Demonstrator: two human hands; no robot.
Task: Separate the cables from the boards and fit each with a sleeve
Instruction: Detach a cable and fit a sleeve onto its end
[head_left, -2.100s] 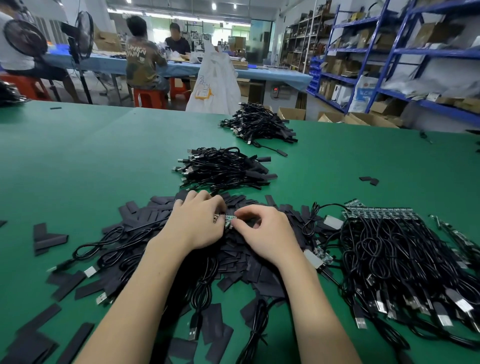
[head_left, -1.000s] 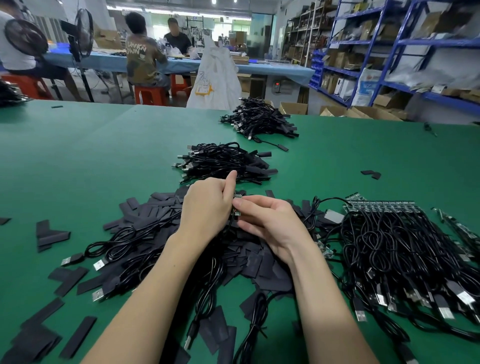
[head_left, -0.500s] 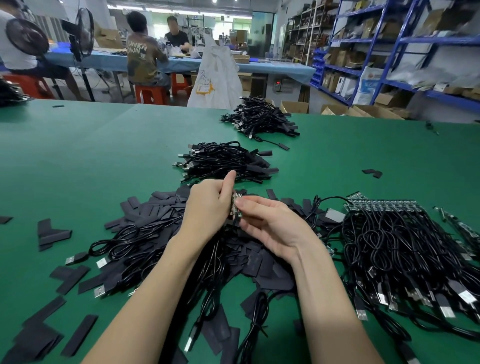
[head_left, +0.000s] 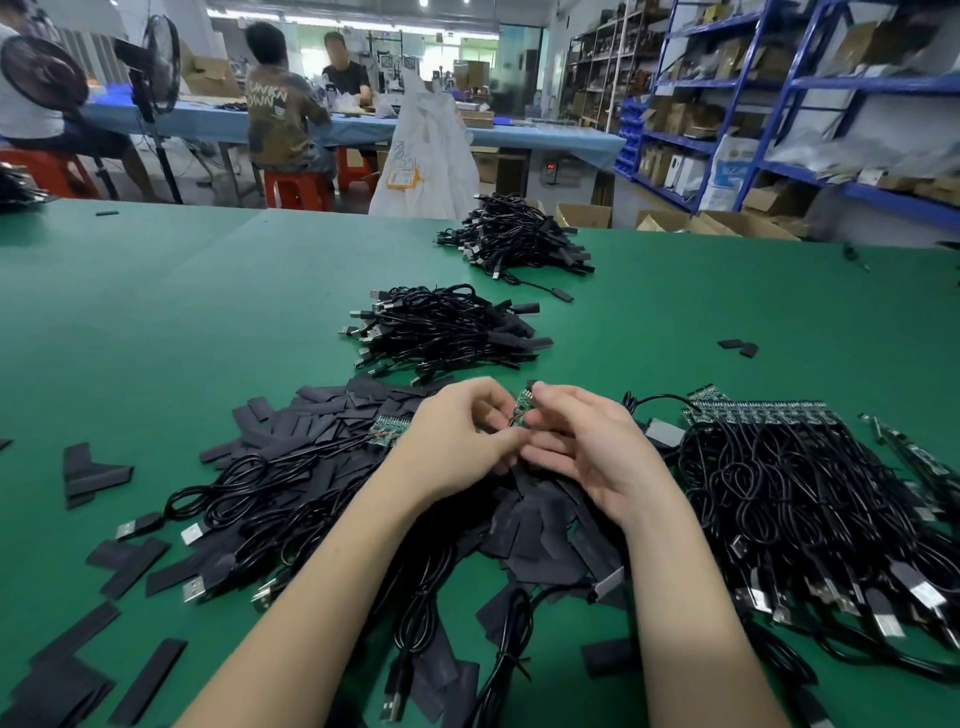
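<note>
A small green board piece (head_left: 521, 411) with a black cable stands upright between my two hands. My right hand (head_left: 582, 447) pinches its top end and my left hand (head_left: 460, 441) pinches its lower end. Another strip of green boards (head_left: 388, 432) with cables lies just left of my left hand. Flat black sleeves (head_left: 322, 421) are heaped under and around both hands. To the right lies a long panel of boards (head_left: 758, 410) with several black USB cables (head_left: 810, 514) attached.
Two piles of black cables fitted with sleeves (head_left: 447, 330) (head_left: 514, 236) lie farther back on the green table (head_left: 156, 312). Loose sleeves (head_left: 88, 473) are scattered at the left. Behind the table are people sitting at a blue bench, a white bag (head_left: 426, 156) and blue shelves (head_left: 779, 104).
My hands have lifted slightly and parted; a single board piece now stands alone between my fingertips, and a strip of boards has appeared on the sleeves left of my left hand.
</note>
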